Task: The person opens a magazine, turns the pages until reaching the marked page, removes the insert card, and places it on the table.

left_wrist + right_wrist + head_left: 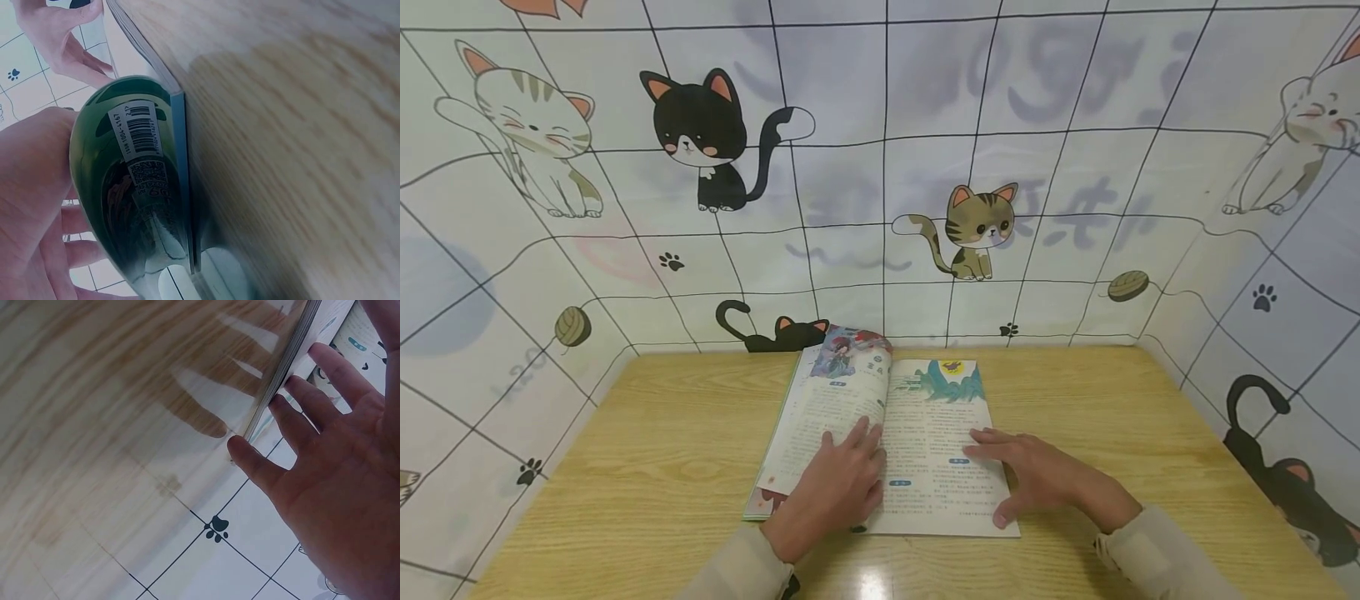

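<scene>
An open magazine (925,450) with printed text and coloured pictures lies on the wooden table (662,450). Its left-hand page (820,417) bulges upward near the fold. On that page, close to the fold, rests my left hand (842,479), fingers extended. My right hand (1037,471) touches the right-hand page near its outer edge, with fingers spread. In the left wrist view a green glossy cover (94,144) with a barcode label (134,128) curves up from the table beside the left palm. The right wrist view has my right fingertips along the page edges.
Behind the table hangs a white cloth backdrop (850,183) with grid lines and cartoon cats, and it continues along both sides. The magazine's top left corner comes close to the backdrop's lower edge. The glossy tabletop reflects the right hand.
</scene>
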Demonstrator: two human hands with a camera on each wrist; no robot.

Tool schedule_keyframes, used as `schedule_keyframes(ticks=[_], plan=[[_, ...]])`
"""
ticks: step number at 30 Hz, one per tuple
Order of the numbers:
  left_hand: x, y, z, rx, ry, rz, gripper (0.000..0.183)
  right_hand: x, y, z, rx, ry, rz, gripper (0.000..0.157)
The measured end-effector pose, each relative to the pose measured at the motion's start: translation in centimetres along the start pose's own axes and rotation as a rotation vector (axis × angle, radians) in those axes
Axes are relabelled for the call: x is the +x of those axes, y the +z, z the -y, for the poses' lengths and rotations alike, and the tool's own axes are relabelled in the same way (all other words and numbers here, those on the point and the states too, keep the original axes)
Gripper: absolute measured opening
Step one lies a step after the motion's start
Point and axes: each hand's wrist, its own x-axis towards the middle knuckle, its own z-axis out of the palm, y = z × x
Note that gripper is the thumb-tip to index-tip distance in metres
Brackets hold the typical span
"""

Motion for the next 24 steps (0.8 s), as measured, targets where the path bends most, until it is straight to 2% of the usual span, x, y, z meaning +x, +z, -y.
schedule_keyframes(ticks=[12,24], plan=[[-0.32,0.1,-0.11,0.034,-0.029,-0.052,0.035,-0.09,0.0,-0.05,0.036,-0.003,0.007,0.1],[-0.29,0.26,-0.05,0.012,-0.043,-0.068,0.033,-0.01,-0.04,-0.14,0.034,0.015,0.012,0.101]])
